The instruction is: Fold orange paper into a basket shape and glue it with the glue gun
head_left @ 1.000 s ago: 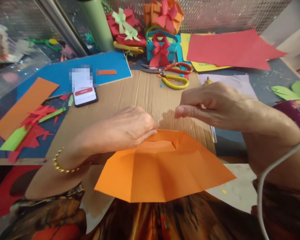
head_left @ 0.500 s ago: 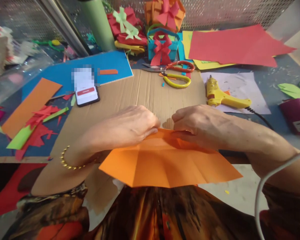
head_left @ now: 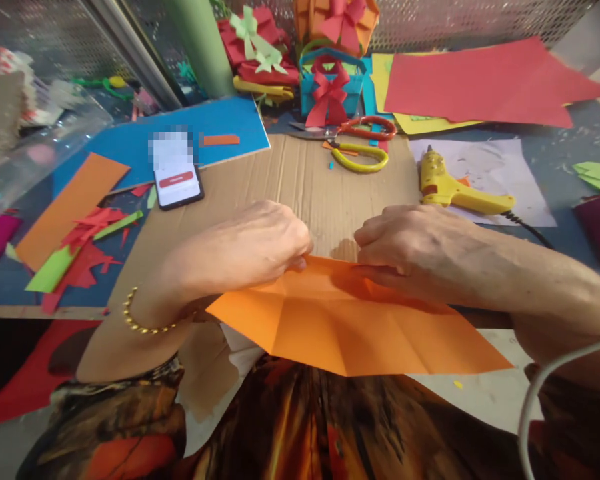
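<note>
A creased sheet of orange paper (head_left: pixel 350 333) spans the front edge of the table, its near edge hanging over my lap. My left hand (head_left: pixel 260 247) pinches its far edge on the left, fingers curled under and partly hidden. On the right, my right hand (head_left: pixel 415 247) grips the same edge, with its thumb on top of the sheet. A short stretch of the far edge shows between the two hands. Fold lines divide the paper into several panels. Beneath the hands lies a cardboard sheet (head_left: pixel 290 180).
Scissors (head_left: pixel 360 147) lie beyond my hands. A yellow glue gun (head_left: pixel 455 190) rests on white paper (head_left: pixel 500 167) at right. A phone (head_left: pixel 177 170), paper scraps (head_left: pixel 87 243) and an orange strip (head_left: pixel 73 207) are at left. Small paper baskets (head_left: pixel 330 90) and red sheets (head_left: pixel 475 83) stand behind.
My hands have moved slightly apart along the orange paper's far edge. The paper's right corner sits farther right and lower. The whole view has shifted a little.
</note>
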A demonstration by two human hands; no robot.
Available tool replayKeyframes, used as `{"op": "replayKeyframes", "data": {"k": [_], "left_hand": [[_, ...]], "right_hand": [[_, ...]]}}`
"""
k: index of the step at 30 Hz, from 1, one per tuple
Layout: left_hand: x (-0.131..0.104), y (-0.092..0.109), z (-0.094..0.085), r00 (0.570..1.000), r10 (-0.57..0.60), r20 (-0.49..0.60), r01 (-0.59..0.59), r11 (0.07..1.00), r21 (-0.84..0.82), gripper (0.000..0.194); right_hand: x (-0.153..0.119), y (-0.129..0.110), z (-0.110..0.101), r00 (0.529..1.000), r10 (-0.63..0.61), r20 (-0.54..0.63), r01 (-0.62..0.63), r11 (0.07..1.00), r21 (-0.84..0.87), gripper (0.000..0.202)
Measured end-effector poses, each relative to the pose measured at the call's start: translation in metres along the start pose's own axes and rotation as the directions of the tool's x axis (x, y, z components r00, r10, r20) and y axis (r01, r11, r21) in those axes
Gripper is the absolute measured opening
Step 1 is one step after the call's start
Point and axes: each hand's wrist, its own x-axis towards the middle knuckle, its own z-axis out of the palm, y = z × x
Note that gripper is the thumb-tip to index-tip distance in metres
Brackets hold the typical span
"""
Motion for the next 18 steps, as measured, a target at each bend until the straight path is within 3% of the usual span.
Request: {"op": "replayKeyframes", "data": {"k": [6,15,18], "left_hand": [[-0.002,-0.008,0.000,0.999,0.030,0.025,-0.026,0.990,-0.136,0.015],[0.001,-0.007,0.013,0.992,0.111,-0.052,-0.113,0.993,-0.027,0.022],[0.002,-0.004,0.013,0.993,0.096,-0.063,-0.095,0.995,0.021,0.024]], "right_hand": [[-0.003,-0.003,0.003,0.999,-0.004,-0.050,0.000,0.997,-0.072,0.036],[-0.008,-0.001,0.010,0.989,-0.124,-0.080,0.112,0.985,-0.133,0.035],[-0.010,-0.002,0.016,0.982,-0.123,-0.144,0.098,0.980,-0.172,0.034]]}}
